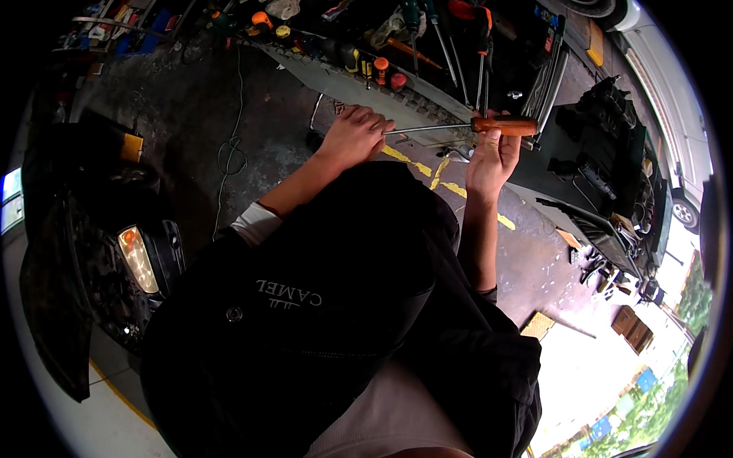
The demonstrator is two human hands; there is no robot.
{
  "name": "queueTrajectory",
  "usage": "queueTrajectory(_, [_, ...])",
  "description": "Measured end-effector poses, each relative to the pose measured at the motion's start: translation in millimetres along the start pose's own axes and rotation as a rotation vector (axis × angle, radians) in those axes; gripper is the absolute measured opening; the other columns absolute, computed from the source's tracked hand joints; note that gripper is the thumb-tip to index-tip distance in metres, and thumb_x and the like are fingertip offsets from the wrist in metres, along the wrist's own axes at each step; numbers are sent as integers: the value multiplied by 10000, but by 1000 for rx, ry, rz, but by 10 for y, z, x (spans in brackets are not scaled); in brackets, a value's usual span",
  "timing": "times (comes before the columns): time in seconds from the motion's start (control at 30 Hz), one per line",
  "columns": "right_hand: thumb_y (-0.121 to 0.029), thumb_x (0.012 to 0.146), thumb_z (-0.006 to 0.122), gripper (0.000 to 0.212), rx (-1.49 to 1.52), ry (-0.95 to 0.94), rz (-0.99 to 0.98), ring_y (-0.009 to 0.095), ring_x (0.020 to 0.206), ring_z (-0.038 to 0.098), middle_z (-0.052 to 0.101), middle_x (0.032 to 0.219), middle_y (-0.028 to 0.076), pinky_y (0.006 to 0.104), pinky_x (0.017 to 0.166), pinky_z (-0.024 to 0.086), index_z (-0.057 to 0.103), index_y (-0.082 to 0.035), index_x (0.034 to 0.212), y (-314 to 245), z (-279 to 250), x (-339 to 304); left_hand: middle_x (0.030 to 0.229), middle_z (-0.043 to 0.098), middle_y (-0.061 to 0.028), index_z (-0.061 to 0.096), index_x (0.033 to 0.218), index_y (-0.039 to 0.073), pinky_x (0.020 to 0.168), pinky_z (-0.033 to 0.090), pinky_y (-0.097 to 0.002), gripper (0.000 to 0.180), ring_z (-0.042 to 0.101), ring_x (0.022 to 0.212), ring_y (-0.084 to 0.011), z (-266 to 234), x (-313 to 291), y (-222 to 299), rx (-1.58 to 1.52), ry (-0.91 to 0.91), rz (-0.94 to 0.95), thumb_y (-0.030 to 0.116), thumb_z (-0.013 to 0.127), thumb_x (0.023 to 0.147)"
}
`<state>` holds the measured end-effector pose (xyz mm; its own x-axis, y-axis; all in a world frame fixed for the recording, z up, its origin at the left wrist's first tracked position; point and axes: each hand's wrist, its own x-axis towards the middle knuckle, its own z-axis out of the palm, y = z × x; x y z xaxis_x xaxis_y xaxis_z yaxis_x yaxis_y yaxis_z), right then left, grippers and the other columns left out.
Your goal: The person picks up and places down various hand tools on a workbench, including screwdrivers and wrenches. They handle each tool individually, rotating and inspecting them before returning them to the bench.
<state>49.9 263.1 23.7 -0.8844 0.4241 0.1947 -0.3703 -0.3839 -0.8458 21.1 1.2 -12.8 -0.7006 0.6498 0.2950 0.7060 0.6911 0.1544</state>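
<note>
Pinching the orange-brown handle (521, 126) of a long, steel-shafted screwdriver (431, 128), the right hand (492, 160) holds it near the grey metal tool cart (366, 95); the left hand (355, 136) wraps its far end. It seems chosen, not yet put to work.

The screwdriver (460, 126) is showing a smooth, shiny metal shaft (431, 128) and a faintly glossy handle (505, 125), wood or plastic being hard to tell. The black clothing (321, 244) is looking like matt cloth, the headlight (137, 259) is shining like glossy plastic, and the floor (527, 256) is appearing rough.
</note>
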Motion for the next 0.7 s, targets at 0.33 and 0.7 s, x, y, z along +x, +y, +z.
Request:
queueTrajectory(0.33, [-52,1020,589,387,-121,10,-73,266,1087,663,631,1220,170,405,1007,498,442,43,1365,-5,-36,1,1176,672,-43,668,1186,107,1067,435,-432,358,589,1176,-248,-68,65,41,-2,73,-79,193,702,840])
queueTrajectory(0.7, [-31,1026,567,417,-195,-51,1,323,1192,634,615,1302,212,443,1060,473,422,36,1411,16,-124,-87,1232,664,12,737,1079,162,1106,405,-439,203,564,1277,-230,162,22,59,104,213,25,272,730,907])
